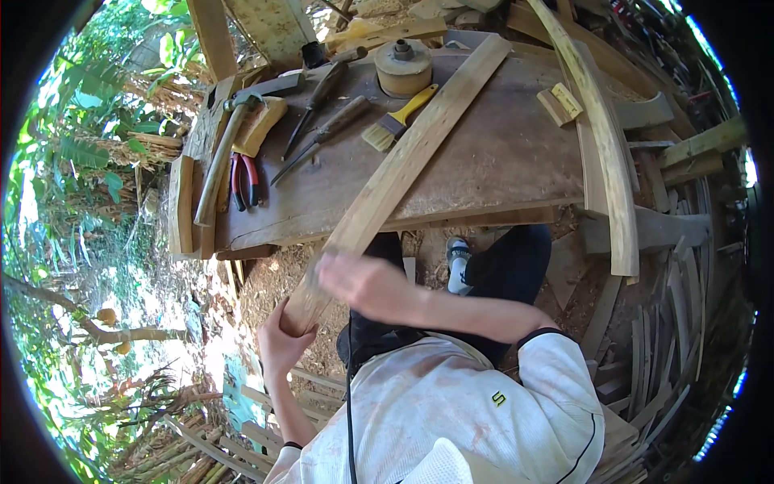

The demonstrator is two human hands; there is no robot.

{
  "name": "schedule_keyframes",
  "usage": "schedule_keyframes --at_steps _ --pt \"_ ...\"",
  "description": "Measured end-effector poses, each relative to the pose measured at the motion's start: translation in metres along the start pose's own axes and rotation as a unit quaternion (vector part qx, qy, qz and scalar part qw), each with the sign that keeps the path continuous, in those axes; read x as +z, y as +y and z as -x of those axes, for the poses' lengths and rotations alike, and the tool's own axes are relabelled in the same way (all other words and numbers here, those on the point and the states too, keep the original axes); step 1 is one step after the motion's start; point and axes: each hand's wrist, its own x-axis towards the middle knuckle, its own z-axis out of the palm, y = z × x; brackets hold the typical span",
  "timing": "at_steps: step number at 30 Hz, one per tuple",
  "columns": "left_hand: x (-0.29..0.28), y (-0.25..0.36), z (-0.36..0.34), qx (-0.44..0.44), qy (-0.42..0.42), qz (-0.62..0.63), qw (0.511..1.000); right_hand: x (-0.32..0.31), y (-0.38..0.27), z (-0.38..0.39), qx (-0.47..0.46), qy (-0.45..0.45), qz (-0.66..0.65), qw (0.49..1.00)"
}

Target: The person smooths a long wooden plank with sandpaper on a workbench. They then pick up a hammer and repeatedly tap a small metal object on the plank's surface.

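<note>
L hand [284, 343], lwr ctr-left of frame: wrapped round near end of board [419, 165], thumb on top; fingers underneath mostly hidden. Board is laid diagonally, lwr ctr-left to upper ctr-right, far part on bench [508, 145], near end overhanging front edge.

R hand [375, 289], ctr of frame: blurred, over near part of board. Can't tell how far fingers are closed or if anything is gripped; dark grey patch seen at fingertips, prob pad or stain, unclear.

Step looks like rubbing/wiping the face (judgement). To be done well: near end clamped firmly by L hand, thumb kept out of stroke path; strokes run along grain, even pressure; load kept light on overhang so far end isn't lifted. Brush [401, 118], upper ctr, sits just beside board's left edge, so should be shifted before board is swung that way.

Containers, L to R: dark round thing [313, 55], upper ctr-left: cup or tool head, can't be told; no contents visible. Round drum [403, 77], upper ctr: tan sides, topped w/ dark fitting [402, 50]; inside not visible, may be solid. Nothing can be confirmed as held in either.
</note>
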Motion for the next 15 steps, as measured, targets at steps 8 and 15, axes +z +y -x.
schedule_keyframes --at_steps 8,15 --pt "-0.004 0.009 -0.006 0.030 -0.013 -0.012 0.999 -0.049 0.093 0.019 0.169 0.014 0.030 0.985" --pt "-0.017 -0.020 -0.012 0.005 -0.045 -0.019 0.999 -0.032 0.059 0.021 0.067 0.029 -0.007 0.997"
